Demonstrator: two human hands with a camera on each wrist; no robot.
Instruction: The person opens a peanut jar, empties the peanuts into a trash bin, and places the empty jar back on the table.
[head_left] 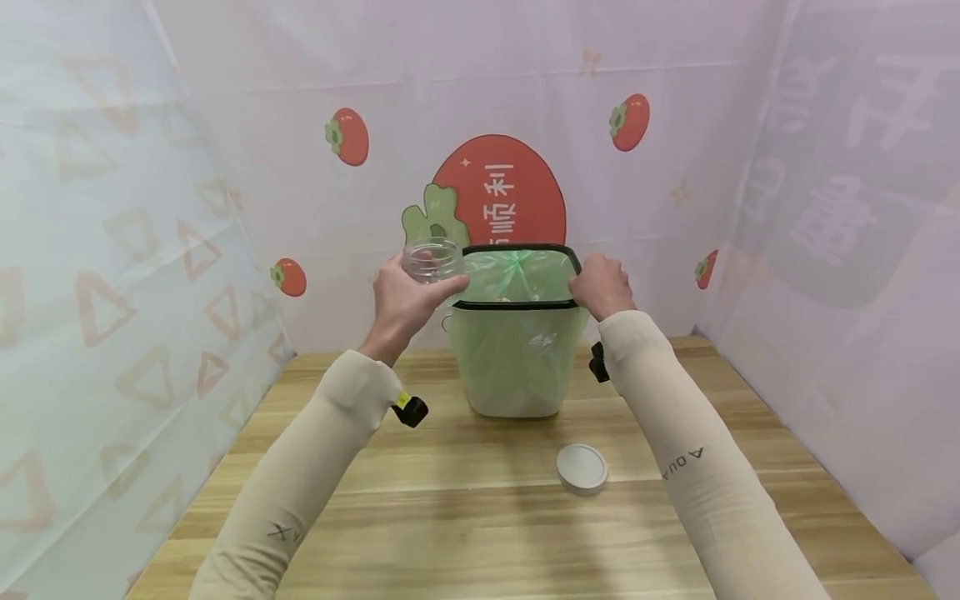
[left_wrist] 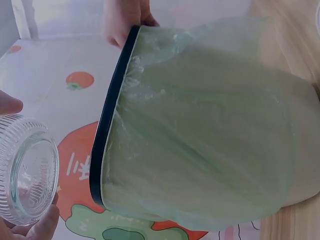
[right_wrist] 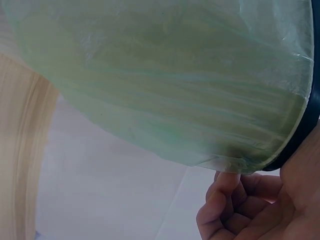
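My left hand (head_left: 405,302) holds a clear glass jar (head_left: 433,260) without a lid, just left of the trash bin's black rim (head_left: 517,306). Ridged glass shows in the left wrist view, where the jar (left_wrist: 32,170) sits between thumb and fingers. With curled fingers, my right hand (head_left: 602,285) grips the right side of the rim; in the right wrist view, that hand (right_wrist: 250,207) has a fingertip against the liner. The trash bin (head_left: 517,367) stands upright on the table, lined with a thin green bag. Most of its contents are hidden.
A round white lid (head_left: 582,468) lies on the wooden table (head_left: 465,517), in front of the bin and slightly right. White cloth walls (head_left: 285,75) printed with red fruit enclose the table at the back and both sides.
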